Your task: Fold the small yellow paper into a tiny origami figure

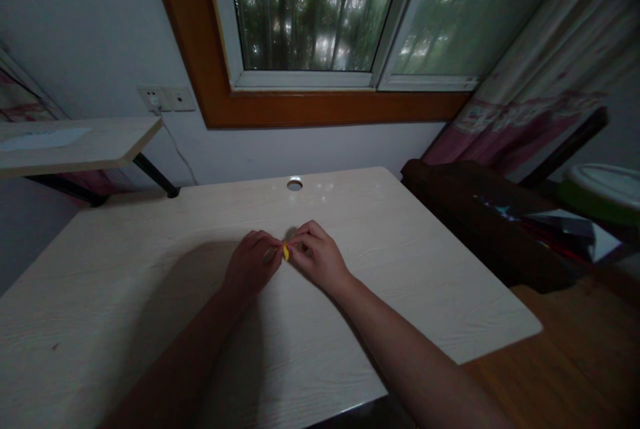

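Both my hands meet over the middle of a pale wooden desk [150,302]. My left hand [250,265] and my right hand [317,257] each pinch a small yellow piece [286,252] between their fingertips. The fingers of both hands are curled and closed round it. The piece is tiny and I cannot make out what it is. It is held just above the desk top, between the two hands.
A round cable hole [295,183] sits near the desk's far edge. A window [310,12] with a wooden frame is behind it. A side shelf [75,142] is at the left, a dark chair [480,215] and a curtain [540,82] at the right.
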Demonstrator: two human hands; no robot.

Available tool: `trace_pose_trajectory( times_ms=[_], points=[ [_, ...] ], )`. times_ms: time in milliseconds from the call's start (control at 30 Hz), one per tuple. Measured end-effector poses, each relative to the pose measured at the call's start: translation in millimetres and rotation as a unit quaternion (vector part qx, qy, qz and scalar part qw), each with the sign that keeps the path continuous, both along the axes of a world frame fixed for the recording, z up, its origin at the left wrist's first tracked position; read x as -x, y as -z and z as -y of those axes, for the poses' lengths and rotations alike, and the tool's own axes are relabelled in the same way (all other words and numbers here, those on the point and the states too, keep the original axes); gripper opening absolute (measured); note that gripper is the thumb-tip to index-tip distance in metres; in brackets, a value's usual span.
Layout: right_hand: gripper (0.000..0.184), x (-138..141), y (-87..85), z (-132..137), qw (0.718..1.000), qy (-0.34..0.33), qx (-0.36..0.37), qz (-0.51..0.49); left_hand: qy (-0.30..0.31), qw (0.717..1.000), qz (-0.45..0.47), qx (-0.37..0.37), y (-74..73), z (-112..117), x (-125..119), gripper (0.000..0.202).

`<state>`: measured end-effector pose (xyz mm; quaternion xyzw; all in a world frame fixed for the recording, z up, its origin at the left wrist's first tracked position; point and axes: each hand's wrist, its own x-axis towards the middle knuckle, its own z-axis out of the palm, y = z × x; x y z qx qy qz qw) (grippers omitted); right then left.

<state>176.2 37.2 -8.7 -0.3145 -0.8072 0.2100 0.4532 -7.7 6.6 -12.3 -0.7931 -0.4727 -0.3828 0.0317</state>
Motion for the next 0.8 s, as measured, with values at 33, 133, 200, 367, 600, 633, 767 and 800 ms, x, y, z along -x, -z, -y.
trace_pose_trajectory(
  times_ms=[33, 133, 200, 367, 600, 633, 767, 800],
  points=[
    [0.005, -0.1, -0.4, 0.1, 1.0, -0.001, 0.0, 0.001, -0.002, 1.0, -0.003, 0.001, -0.2, 0.0, 0.0, 0.003],
    [0.005, 0.0, -1.0, 0.3, 1.0, 0.001, 0.0, 0.007, -0.008, 1.0, -0.004, 0.006, -1.8, 0.2, -0.1, 0.003],
    [0.005, 0.2, -1.1, 0.5, 1.0, 0.003, -0.002, 0.01, -0.01, 1.0, -0.004, 0.008, -3.3, 0.6, -0.5, 0.003],
    [0.005, 1.1, -1.9, 2.3, 1.0, 0.014, -0.007, 0.015, -0.027, 1.0, -0.005, 0.001, -5.2, 1.6, -3.2, 0.007],
    [0.007, 2.1, -3.8, 3.8, 0.999, 0.029, -0.004, 0.015, -0.036, 0.999, 0.005, -0.005, -2.0, 0.2, -3.9, 0.01],
    [0.007, 2.2, -3.5, 3.6, 0.999, 0.031, -0.003, 0.012, -0.034, 0.999, 0.006, -0.003, -1.8, 0.2, -3.6, 0.01],
    [0.008, 2.9, -1.2, 2.4, 1.0, 0.03, 0.002, 0.005, -0.033, 0.999, 0.009, 0.015, -3.2, 1.3, -3.1, 0.01],
    [0.008, 3.1, -0.5, 2.2, 1.0, 0.029, 0.001, 0.002, -0.031, 0.999, 0.008, 0.019, -3.8, 1.6, -3.2, 0.01]
  ],
)
